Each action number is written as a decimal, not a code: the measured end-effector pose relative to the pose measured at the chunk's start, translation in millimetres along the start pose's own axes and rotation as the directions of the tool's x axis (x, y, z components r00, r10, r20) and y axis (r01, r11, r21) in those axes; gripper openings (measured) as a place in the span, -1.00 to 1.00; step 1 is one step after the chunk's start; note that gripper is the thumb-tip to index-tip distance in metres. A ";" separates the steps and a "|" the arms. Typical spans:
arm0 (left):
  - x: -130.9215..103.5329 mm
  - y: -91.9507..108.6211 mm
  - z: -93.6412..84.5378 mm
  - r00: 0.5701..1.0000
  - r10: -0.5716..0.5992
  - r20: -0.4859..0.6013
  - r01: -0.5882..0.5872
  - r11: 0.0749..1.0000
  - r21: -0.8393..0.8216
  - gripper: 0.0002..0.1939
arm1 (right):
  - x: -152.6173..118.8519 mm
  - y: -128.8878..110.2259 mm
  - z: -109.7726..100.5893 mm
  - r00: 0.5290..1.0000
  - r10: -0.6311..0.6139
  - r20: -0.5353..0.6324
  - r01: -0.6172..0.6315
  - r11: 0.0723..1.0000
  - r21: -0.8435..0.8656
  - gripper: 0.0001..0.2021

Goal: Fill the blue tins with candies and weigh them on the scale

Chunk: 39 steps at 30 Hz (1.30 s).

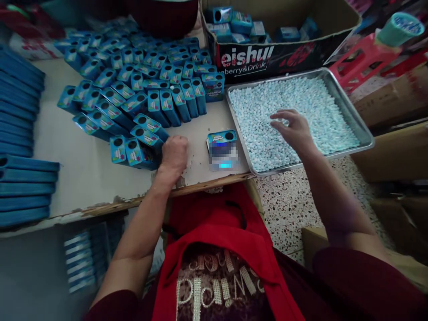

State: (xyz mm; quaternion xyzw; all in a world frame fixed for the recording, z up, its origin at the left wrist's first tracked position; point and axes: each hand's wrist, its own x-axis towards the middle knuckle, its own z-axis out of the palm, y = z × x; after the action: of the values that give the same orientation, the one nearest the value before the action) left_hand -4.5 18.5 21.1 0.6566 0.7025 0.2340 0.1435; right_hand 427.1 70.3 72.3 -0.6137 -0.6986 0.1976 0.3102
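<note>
1. Hovering over the pale-blue pieces in the metal tray, the right hand has its grip slightly parted, thumb and forefinger curved with a narrow gap; whether a piece sits between them I cannot tell
2. Taking the centre tin as the clock's middle, the left hand rests at about 8 o'clock on the worktop, beside the nearest standing tins; its grip is curled with the fingertips hidden, so what it holds, if anything, I cannot tell
3. The centre tin lies just off the tray's left rim; pixelation hides most of its front and whatever is directly below it, leaving a cyan glow
4. Its top shows a dark round hole towards 3 o'clock, and the top's long axis runs roughly 9 to 3
5. More blue tins crowd the worktop at 10 o'clock, their holes facing up, the far ones blurred
6. A carton at 1 o'clock holds several tins, its upper edge cut off by the view
7. At 2 o'clock, a teal cup contains small speckled contents too blurred to identify
</note>
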 end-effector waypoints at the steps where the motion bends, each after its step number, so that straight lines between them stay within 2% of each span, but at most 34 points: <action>1: 3.0 8.6 -7.0 0.999 0.013 -0.033 -0.012 1.000 0.006 -0.77 | -6.6 2.8 -0.9 0.998 -0.058 0.029 0.061 0.990 -0.130 -0.68; 2: 8.1 21.8 -13.8 0.997 0.046 -0.064 -0.046 0.999 0.010 -0.81 | -11.3 4.8 -1.1 0.993 -0.101 0.064 0.113 0.967 -0.229 -0.68; 4: 24.0 62.0 -24.8 0.981 0.171 -0.089 -0.172 0.985 0.004 -0.88 | -13.2 7.2 1.0 0.981 -0.148 0.128 0.182 0.929 -0.321 -0.61; 6: 43.7 115.1 -30.0 0.948 0.317 -0.032 -0.318 0.948 -0.022 -0.86 | -5.4 8.4 6.9 0.969 -0.178 0.172 0.227 0.915 -0.333 -0.52; 7: 53.1 142.7 -30.0 0.930 0.368 0.011 -0.368 0.930 -0.025 -0.78 | 1.5 8.9 11.0 0.962 -0.192 0.194 0.248 0.912 -0.327 -0.49; 9: 67.4 190.2 -25.8 0.905 0.415 0.092 -0.418 0.909 0.012 -0.71 | 19.3 9.8 20.4 0.949 -0.208 0.237 0.279 0.905 -0.321 -0.48; 11: 73.4 216.0 -19.5 0.902 0.418 0.111 -0.425 0.903 0.058 -0.80 | 38.9 11.3 29.6 0.945 -0.197 0.260 0.280 0.898 -0.339 -0.47; 12: 72.8 218.4 -17.5 0.906 0.413 0.098 -0.420 0.905 0.072 -0.79 | 48.2 12.1 33.7 0.948 -0.180 0.262 0.268 0.895 -0.357 -0.47; 14: 64.9 203.6 -19.0 0.919 0.393 0.043 -0.395 0.915 0.078 -0.76 | 63.4 12.5 41.3 0.958 -0.142 0.248 0.233 0.890 -0.393 -0.47; 17: 38.9 151.0 -35.8 0.941 0.329 -0.077 -0.325 0.944 0.064 -0.83 | 73.4 6.2 53.0 0.961 -0.152 0.231 0.238 0.881 -0.409 -0.47; 19: 16.4 113.0 -50.9 0.942 0.285 -0.176 -0.289 0.957 0.001 -0.85 | 70.1 -2.8 61.4 0.941 -0.209 0.268 0.305 0.868 -0.392 -0.46; 21: -5.3 82.0 -61.3 0.944 0.221 -0.245 -0.250 0.963 -0.096 -0.84 | 60.0 -12.6 68.1 0.901 -0.268 0.341 0.394 0.834 -0.386 -0.45; 23: -22.2 59.8 -61.3 0.956 0.146 -0.254 -0.198 0.961 -0.193 -0.68 | 45.8 -20.0 69.8 0.861 -0.297 0.414 0.467 0.782 -0.412 -0.47; 25: -32.3 45.6 -48.3 0.971 0.100 -0.218 -0.163 0.942 -0.292 -0.39 | 30.5 -23.2 64.5 0.830 -0.289 0.477 0.512 0.735 -0.445 -0.48; 27: -36.1 38.5 -24.2 0.981 0.104 -0.166 -0.164 0.899 -0.406 -0.11 | 16.1 -22.8 53.3 0.802 -0.260 0.538 0.537 0.708 -0.458 -0.50; 28: -36.2 37.6 -10.1 0.984 0.121 -0.133 -0.169 0.871 -0.462 -0.04 | 10.0 -22.0 46.8 0.788 -0.240 0.568 0.545 0.701 -0.460 -0.50; 30: -33.7 40.3 17.2 0.986 0.150 -0.068 -0.162 0.816 -0.555 -0.07 | 0.9 -20.4 35.3 0.774 -0.186 0.605 0.536 0.702 -0.470 -0.50; 32: -28.4 47.4 36.7 0.990 0.137 -0.037 -0.131 0.781 -0.611 -0.24 | -1.8 -19.7 29.6 0.798 -0.113 0.592 0.460 0.749 -0.477 -0.58; 34: -19.9 57.3 44.3 0.993 0.102 -0.060 -0.117 0.764 -0.634 -0.39 | 3.5 -19.4 30.9 0.879 -0.026 0.477 0.247 0.879 -0.407 -0.73; 36: -8.5 70.3 40.9 0.987 0.106 -0.117 -0.156 0.760 -0.630 -0.44 | 15.6 -19.4 36.3 0.945 0.079 0.318 -0.002 0.972 -0.236 -0.72; 38: 4.8 87.0 31.6 0.971 0.166 -0.172 -0.238 0.757 -0.609 -0.46 | 30.2 -19.8 40.8 0.964 0.160 0.214 -0.147 0.986 -0.075 -0.66; 39: 11.4 96.8 26.6 0.959 0.205 -0.194 -0.281 0.754 -0.594 -0.46 | 36.7 -20.4 41.5 0.963 0.183 0.200 -0.191 0.981 0.026 -0.63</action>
State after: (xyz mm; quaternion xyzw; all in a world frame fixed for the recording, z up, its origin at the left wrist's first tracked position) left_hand 90.8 36.2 49.8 0.6448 0.5032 0.5044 0.2767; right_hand 382.0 107.2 62.5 -0.6472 -0.6601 0.3013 0.2335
